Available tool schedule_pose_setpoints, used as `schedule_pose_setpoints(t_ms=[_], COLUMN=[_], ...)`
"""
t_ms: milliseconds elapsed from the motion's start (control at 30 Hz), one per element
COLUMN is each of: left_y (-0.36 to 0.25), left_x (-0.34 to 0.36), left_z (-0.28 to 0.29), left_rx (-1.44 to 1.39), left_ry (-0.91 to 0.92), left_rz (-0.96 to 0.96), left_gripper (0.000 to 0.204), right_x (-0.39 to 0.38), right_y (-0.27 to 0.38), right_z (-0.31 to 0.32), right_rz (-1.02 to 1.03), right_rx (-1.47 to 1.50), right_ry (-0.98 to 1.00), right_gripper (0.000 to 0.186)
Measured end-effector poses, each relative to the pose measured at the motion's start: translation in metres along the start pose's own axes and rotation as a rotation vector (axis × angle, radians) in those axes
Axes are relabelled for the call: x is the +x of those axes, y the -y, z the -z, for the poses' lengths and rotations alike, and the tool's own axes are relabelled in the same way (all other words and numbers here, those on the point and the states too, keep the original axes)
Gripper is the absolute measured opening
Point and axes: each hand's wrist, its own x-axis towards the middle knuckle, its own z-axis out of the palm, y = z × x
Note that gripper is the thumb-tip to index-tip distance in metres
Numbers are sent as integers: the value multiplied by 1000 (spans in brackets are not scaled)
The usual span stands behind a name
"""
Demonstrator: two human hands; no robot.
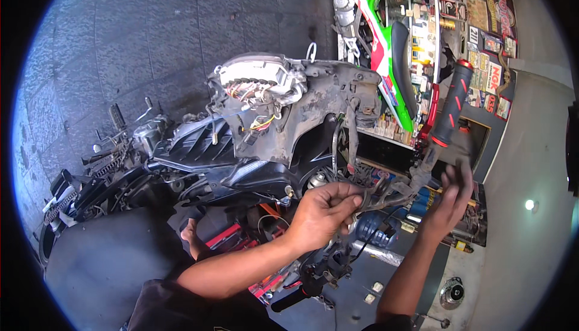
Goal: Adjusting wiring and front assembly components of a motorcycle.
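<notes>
My left hand [325, 213] is closed, thumb and fingers pinched beside the middle of a motorbike's handlebar [416, 180]. What it pinches is dark and mostly covered by the fingers. Just right of the bar, my right hand [451, 201] is raised with its fingers stretched and apart, holding nothing I can see. Above it is a black handlebar grip [452, 105] with red marks and a red lever [433, 111]. The other black grip [289, 299] is low in the picture, near my body.
A dusty front panel [319, 101] carries a whitish unit [256, 74] with loose wires. The dark seat [114, 264] is at lower left. Beyond stands a green, white and red motorbike [386, 47] by shelves of small goods. Red tools or trays [232, 237] and a blue bottle [371, 225] sit lower down.
</notes>
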Motion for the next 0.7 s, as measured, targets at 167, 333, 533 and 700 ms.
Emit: schedule_pose_setpoints(t_ms=[167, 333, 533, 700], left_y=[18, 10, -3, -1], left_x=[20, 25, 34, 45], left_z=[-8, -13, -15, -16], left_rx=[232, 423, 453, 512], left_ry=[-260, -351, -360, -336], left_rz=[-235, -222, -107, -145], left_gripper=[17, 19, 20, 20], right_x=[19, 16, 15, 14], right_y=[-18, -19, -15, -18], right_z=[-36, -36, -34, -14], right_rz=[-200, -255, -318, -395], right_rx=[297, 376, 329, 596], right_ry=[145, 164, 102, 251], right_gripper=[77, 77, 75, 76])
